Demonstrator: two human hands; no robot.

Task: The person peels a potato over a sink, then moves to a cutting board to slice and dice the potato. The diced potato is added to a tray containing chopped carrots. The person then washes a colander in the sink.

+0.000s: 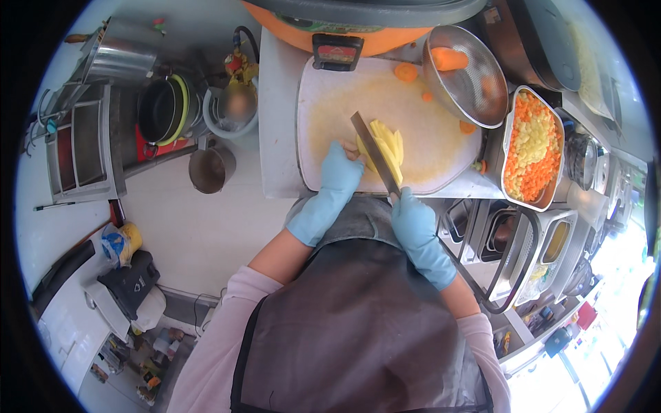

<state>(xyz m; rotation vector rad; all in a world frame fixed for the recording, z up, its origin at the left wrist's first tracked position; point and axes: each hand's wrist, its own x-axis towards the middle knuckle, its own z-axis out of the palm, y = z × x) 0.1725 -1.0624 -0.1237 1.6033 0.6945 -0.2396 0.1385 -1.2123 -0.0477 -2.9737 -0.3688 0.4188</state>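
Note:
My right hand [411,211], in a light blue glove, grips the handle of a kitchen knife [376,151] near the front edge of a white cutting board [330,88]. The blade slants away to the left, against yellow sliced pieces, possibly potato [390,144], that lie fanned along its right side. My left hand [343,162] wears a matching glove with the fingertips showing. Those fingertips press on the yellow piece [361,149] left of the blade; part of this piece is hidden by the hand and knife.
Carrot slices [406,72] lie at the board's far right. A perforated metal colander [465,77] holding a carrot chunk [449,59] tilts over its edge. Right of it stands a metal pan [532,147] of diced orange and yellow vegetables. An orange rice cooker [289,26] borders the back.

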